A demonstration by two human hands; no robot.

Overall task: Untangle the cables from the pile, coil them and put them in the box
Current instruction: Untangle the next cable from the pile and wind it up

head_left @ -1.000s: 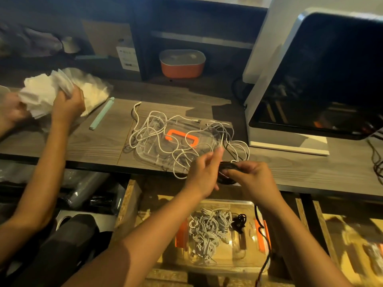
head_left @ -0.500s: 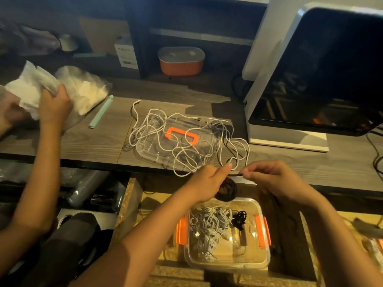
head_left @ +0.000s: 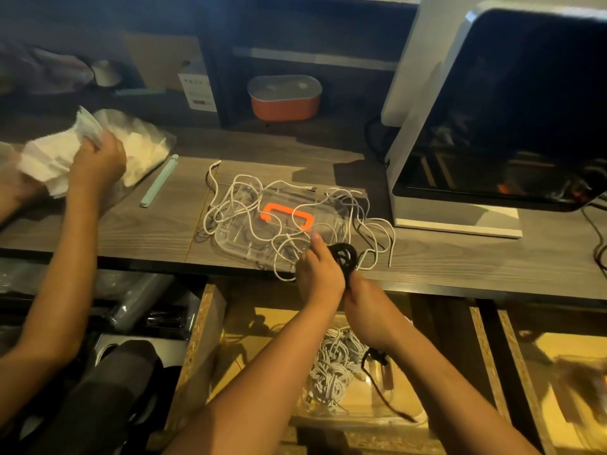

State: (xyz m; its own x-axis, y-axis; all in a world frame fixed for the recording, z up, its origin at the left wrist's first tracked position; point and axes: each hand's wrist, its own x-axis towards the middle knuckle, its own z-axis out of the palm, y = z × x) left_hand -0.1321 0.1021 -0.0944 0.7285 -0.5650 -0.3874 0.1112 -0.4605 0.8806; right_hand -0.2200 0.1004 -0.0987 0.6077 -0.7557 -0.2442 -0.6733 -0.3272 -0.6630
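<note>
A small black cable coil [head_left: 345, 256] sits at the table's front edge, pinched by my left hand [head_left: 320, 275]. My right hand [head_left: 368, 311] is closed just below it, fingers wrapped on the same cable; its black tail [head_left: 382, 394] hangs down over the box. Loose white cables [head_left: 243, 205] lie tangled over a clear lid with an orange handle [head_left: 286, 216] on the table. Below, in an open drawer, the clear box [head_left: 368, 417] holds several coiled white cables [head_left: 331, 366] and a black bundle [head_left: 377, 356].
Another person's hand [head_left: 95, 162] holds white paper [head_left: 46, 157] at the left, by a plastic bag. A mint stick [head_left: 159, 180] lies nearby. A large white machine [head_left: 460, 221] stands at the right. An orange container [head_left: 284, 98] sits on the back shelf.
My right hand has come back in from the right and now closes under the left. The black coil has risen from below the table edge to its level.
</note>
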